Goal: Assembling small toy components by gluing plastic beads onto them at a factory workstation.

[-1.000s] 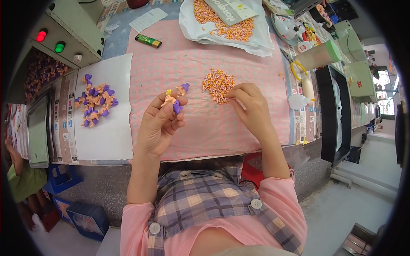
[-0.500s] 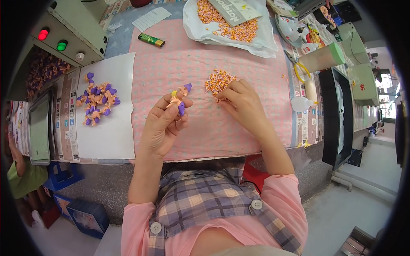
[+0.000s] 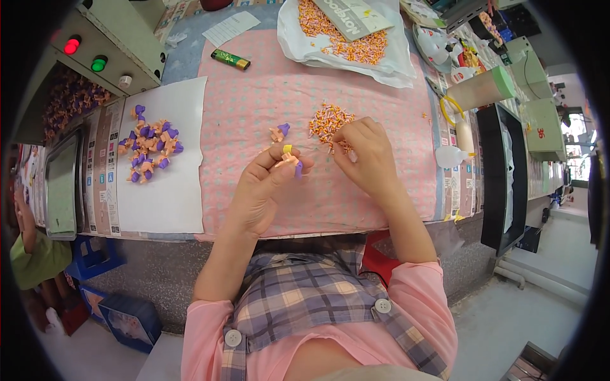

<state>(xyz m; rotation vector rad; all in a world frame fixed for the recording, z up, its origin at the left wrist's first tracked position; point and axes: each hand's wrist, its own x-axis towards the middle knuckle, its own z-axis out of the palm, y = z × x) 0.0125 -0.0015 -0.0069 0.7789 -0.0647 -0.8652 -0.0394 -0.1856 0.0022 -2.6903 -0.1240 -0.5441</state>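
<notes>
My left hand [image 3: 257, 193] pinches a small peach-coloured toy figure [image 3: 290, 159] with a purple part between thumb and fingertips. A yellow band [image 3: 288, 148] wraps one of its fingers. Just beyond that hand, a loose peach and purple figure [image 3: 279, 133] lies on the pink cloth [image 3: 254, 95]. My right hand [image 3: 368, 152] is at the near right side of a heap of tiny orange, yellow and pink pieces [image 3: 325, 119]. Its thumb and fingers are closed together, pointing toward my left hand. Whatever is between its fingertips is too small to make out.
Several more figures [image 3: 151, 146] lie on a white sheet [image 3: 165, 203] at left, below a metal box [image 3: 121, 44] with lit buttons. At the back are a lighter [image 3: 230, 60] and a white bag [image 3: 375, 73] of tiny pieces. Yellow-handled pliers [image 3: 452, 109] and a squeeze bottle [image 3: 450, 156] stand right.
My left hand has moved right with its figure, closer to my right hand. My right hand has drawn slightly away from the heap. The view has shifted a little.
</notes>
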